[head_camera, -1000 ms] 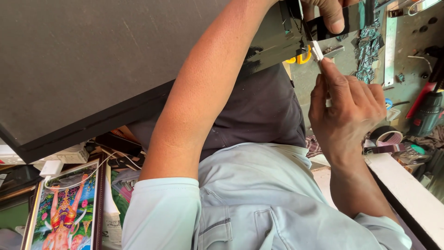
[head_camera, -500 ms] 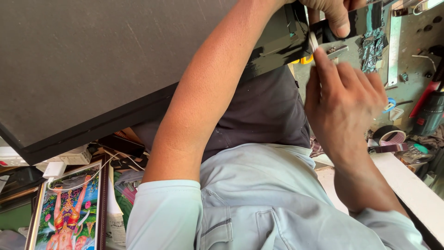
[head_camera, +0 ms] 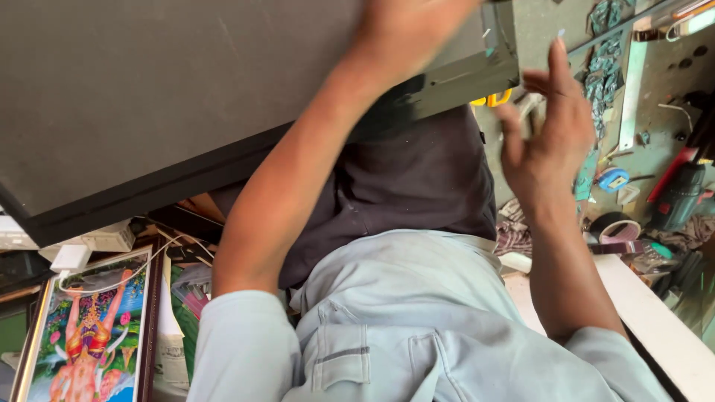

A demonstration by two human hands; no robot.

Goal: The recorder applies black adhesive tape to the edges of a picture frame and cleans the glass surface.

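A large dark board with a black frame edge fills the upper left and lies tilted over my lap. My left hand rests on its upper face near the frame's top edge; it is blurred and partly cut off, so its grip is unclear. My right hand hovers just right of the board's corner. It is open with its fingers spread, blurred by motion, and touches nothing. My light blue shirt fills the bottom.
A framed colourful picture lies at bottom left beside a white power adapter. The green bench on the right holds a blue tape measure, tape roll, red-black drill, metal ruler and white plank.
My right hand has let go at the board's corner and opened, and the small white piece it held is gone from view. My left hand slid left along the board.
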